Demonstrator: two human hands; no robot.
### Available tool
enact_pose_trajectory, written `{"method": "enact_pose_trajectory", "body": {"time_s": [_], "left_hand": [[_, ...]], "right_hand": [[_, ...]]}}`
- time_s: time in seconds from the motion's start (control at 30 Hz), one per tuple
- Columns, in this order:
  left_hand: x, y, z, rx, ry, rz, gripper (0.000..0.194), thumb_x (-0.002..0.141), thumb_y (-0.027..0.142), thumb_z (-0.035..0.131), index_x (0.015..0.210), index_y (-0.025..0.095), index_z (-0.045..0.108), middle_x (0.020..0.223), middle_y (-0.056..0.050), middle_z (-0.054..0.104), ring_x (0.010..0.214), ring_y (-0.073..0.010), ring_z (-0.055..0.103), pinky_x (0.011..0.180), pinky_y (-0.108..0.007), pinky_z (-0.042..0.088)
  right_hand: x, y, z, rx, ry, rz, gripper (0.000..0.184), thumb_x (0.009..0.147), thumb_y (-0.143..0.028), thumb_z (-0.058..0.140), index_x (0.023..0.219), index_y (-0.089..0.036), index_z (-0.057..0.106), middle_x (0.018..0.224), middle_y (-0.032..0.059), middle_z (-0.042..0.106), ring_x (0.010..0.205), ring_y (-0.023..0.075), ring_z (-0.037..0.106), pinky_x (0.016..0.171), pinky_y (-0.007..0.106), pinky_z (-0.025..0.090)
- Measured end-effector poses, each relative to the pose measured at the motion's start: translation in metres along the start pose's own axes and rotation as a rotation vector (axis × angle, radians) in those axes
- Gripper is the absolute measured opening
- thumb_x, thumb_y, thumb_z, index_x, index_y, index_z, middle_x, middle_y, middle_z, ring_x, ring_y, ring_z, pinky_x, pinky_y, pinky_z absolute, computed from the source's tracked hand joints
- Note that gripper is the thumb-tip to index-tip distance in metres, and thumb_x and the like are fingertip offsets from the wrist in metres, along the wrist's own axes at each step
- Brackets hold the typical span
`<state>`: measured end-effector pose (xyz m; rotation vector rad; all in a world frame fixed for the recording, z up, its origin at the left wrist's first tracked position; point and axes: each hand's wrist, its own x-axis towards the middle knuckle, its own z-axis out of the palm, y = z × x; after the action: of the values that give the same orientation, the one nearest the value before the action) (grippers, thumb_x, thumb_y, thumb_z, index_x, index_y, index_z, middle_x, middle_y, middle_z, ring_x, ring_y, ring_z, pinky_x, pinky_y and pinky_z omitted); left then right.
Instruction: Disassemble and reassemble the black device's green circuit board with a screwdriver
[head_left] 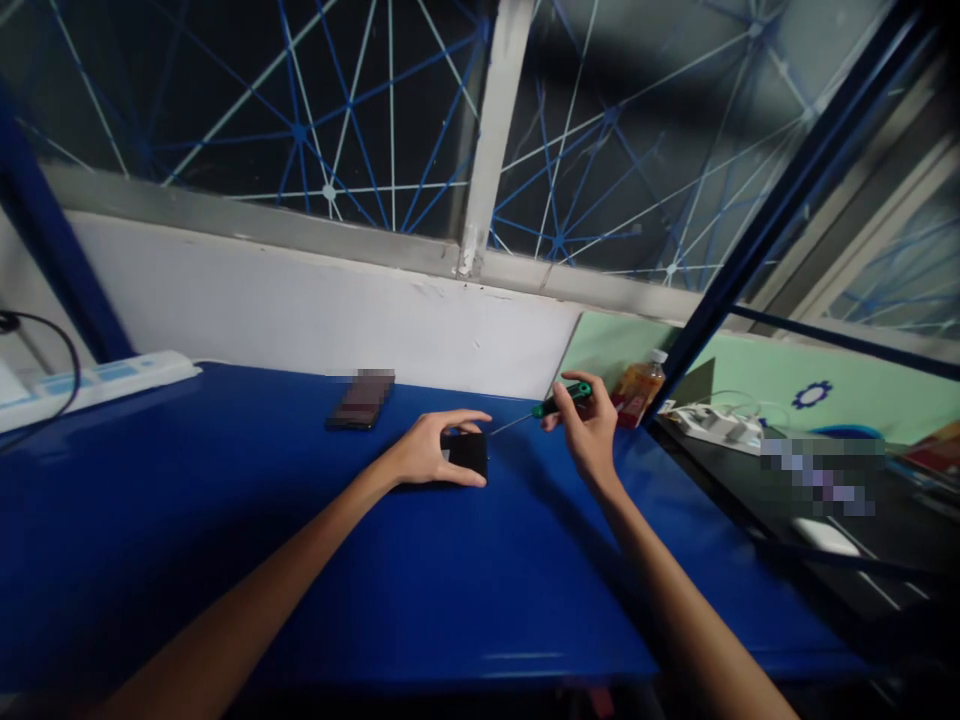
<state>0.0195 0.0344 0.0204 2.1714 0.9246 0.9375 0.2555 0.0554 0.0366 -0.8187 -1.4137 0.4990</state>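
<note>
My left hand (429, 448) grips a small black box-shaped object (470, 455) by its two long sides, close to the blue tabletop. A light patch shows on the object near my palm; its exact kind cannot be made out. In my right hand (589, 425) is a screwdriver (559, 400) with a green and black handle and a thin metal shaft. The shaft slants down to the left, and its tip is at the right end of the black object. Whether the tip touches a screw there is too small to tell.
A phone (361, 400) lies on the blue table (420, 590) behind my left hand. At the far left is a white power strip (142, 378). A drink bottle (643, 385) stands by the blue frame post at right; beyond it are another power strip (716, 425) and a dark desk.
</note>
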Motion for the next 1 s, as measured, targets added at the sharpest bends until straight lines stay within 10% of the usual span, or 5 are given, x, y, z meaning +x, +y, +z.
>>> {"method": "enact_pose_trajectory", "body": {"time_s": [0.23, 1.0], "left_hand": [[-0.003, -0.006, -0.001, -0.034, 0.002, -0.011, 0.072, 0.055, 0.038, 0.079, 0.122, 0.023, 0.058, 0.108, -0.009, 0.066, 0.1, -0.0294, 0.061, 0.09, -0.045, 0.043], [-0.003, -0.006, 0.001, -0.181, -0.038, -0.103, 0.046, 0.064, 0.038, 0.073, 0.107, 0.021, 0.068, 0.086, -0.007, 0.074, 0.086, -0.026, 0.067, 0.085, -0.044, 0.048]], "right_hand": [[0.001, 0.007, -0.005, 0.09, -0.119, 0.056, 0.032, 0.083, -0.038, 0.058, 0.108, -0.022, 0.046, 0.077, -0.0002, 0.064, 0.05, 0.0131, 0.061, 0.044, 0.026, 0.05], [-0.002, 0.013, 0.007, -0.012, -0.079, 0.062, 0.035, 0.075, -0.043, 0.069, 0.093, -0.021, 0.049, 0.059, -0.0053, 0.058, 0.042, 0.0148, 0.061, 0.041, 0.026, 0.052]]}}
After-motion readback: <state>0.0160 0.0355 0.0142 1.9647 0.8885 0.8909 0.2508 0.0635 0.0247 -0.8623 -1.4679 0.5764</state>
